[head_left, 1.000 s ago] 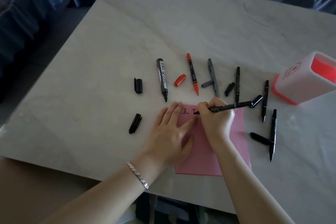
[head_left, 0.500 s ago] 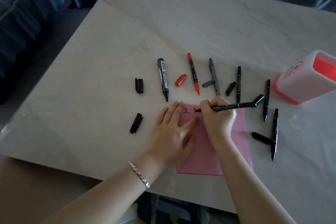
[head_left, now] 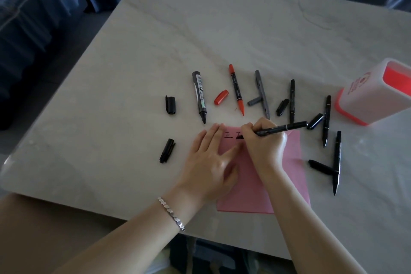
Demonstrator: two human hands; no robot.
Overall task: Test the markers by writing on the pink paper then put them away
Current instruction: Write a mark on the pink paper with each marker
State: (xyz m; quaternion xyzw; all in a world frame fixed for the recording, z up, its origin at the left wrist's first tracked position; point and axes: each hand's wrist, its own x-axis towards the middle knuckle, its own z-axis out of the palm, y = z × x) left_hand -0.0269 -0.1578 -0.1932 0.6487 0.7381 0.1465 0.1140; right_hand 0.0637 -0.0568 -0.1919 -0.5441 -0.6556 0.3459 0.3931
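A pink paper (head_left: pixel 291 162) lies on the pale table near its front edge. My left hand (head_left: pixel 211 162) rests flat on the paper's left part, fingers spread. My right hand (head_left: pixel 264 144) grips a thin black marker (head_left: pixel 282 128), its tip on the paper beside two written characters (head_left: pixel 233 135). Uncapped markers lie beyond the paper: a thick black one (head_left: pixel 199 95), a red one (head_left: pixel 236 89), a grey one (head_left: pixel 262 93) and several thin black ones (head_left: pixel 326 120). A pink and white pen holder (head_left: pixel 369 95) lies on its side at the right.
Loose caps lie about: two black ones (head_left: pixel 170 104) (head_left: pixel 167 150) at the left, a red one (head_left: pixel 221 97), a grey one (head_left: pixel 254 101) and black ones (head_left: pixel 315 121) among the markers. Blue fabric (head_left: pixel 44 18) lies beyond the table's left and far edges.
The marker tip has moved slightly on the paper, thickening the second character's lower stroke. My left hand has stayed in place on the paper.
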